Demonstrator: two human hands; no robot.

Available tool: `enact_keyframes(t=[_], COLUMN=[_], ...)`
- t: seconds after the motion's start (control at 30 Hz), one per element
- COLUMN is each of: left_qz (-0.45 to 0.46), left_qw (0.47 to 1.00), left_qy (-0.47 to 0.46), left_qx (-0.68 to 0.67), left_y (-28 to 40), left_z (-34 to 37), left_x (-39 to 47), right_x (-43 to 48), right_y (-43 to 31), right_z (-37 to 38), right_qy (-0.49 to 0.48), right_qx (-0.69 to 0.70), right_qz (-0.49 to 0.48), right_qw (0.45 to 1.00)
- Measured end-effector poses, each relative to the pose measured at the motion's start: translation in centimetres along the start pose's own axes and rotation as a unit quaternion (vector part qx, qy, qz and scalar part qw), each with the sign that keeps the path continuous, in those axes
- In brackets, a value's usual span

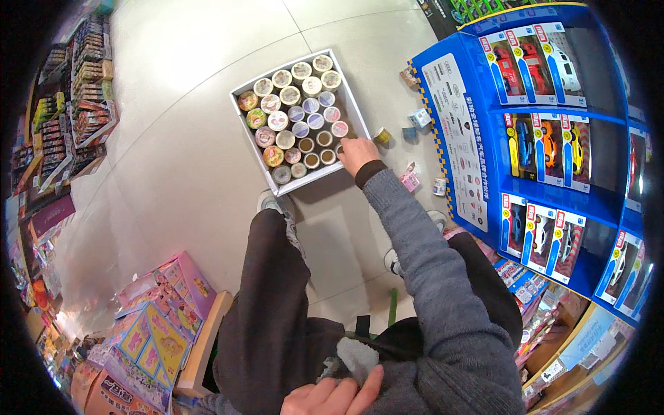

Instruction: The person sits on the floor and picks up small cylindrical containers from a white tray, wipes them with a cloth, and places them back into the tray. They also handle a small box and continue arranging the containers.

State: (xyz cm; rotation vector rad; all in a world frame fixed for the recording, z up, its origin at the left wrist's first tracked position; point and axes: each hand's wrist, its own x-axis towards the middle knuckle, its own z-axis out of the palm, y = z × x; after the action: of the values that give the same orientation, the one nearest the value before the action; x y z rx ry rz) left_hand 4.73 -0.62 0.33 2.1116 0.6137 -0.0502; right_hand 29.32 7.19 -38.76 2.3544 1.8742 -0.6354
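A shallow white cardboard box (254, 150) stands on the tiled floor, filled with upright rolls of tape (278, 120) in rows, many with patterned or pastel tops. My right hand (358, 154) reaches over the box's near right corner, its fingers at a brown-centred roll (327, 156) group; whether it grips one is hidden. Low in the view, at my lap, my left hand (334, 397) has its fingers curled beside a crumpled grey cloth-like piece (358, 358); its grip on it is unclear. A yellowish roll (382, 136) lies on the floor right of the box.
Small packages, including a blue-white one (419, 118), a pink one (410, 180) and a white patterned roll (439, 186), lie near a blue display shelf (467, 67) of boxed toy cars. Stocked shelves (78, 104) stand left. Pink-purple boxes (161, 316) are at lower left. My shoes flank the floor before me.
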Motion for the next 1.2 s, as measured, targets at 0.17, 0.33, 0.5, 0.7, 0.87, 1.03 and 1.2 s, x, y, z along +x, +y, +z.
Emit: enact_keyframes(t=[0.17, 0.33, 0.5, 0.7, 0.87, 1.03, 1.2], left_qz=[-0.030, -0.069, -0.154, -0.197, -0.157, -0.078, -0.012], left_qw=[0.999, 0.997, 0.986, 0.979, 0.986, 0.997, 0.998], left_qy=[-0.030, -0.014, 0.042, 0.007, 0.045, -0.017, -0.046], left_qx=[-0.005, 0.034, 0.054, 0.056, 0.037, -0.004, -0.052], left_y=[0.1, 0.3, 0.2, 0.0, 0.1, 0.5, 0.6], left_z=[-0.4, -0.1, -0.1, -0.5, -0.3, -0.2, 0.7], left_x=[0.2, 1.4, 3.3, 4.1, 3.5, 2.1, 0.4], right_x=[1.7, 9.1, 14.6, 14.0, 6.5, -2.2, -3.3], right_y=[3.5, 12.5, 17.3, 17.6, 13.4, 7.1, 3.1], right_z=[-2.8, -5.1, -3.7, -3.6, -5.0, -5.8, -3.6], right_qy=[0.202, 0.284, 0.153, 0.221, 0.239, 0.067, 0.197], right_qx=[0.147, 0.085, -0.046, -0.060, 0.484, 0.369, 0.106], right_qz=[0.037, 0.175, 0.239, 0.172, 0.101, -0.040, -0.115], right_qw=[0.968, 0.939, 0.958, 0.958, 0.836, 0.926, 0.968])
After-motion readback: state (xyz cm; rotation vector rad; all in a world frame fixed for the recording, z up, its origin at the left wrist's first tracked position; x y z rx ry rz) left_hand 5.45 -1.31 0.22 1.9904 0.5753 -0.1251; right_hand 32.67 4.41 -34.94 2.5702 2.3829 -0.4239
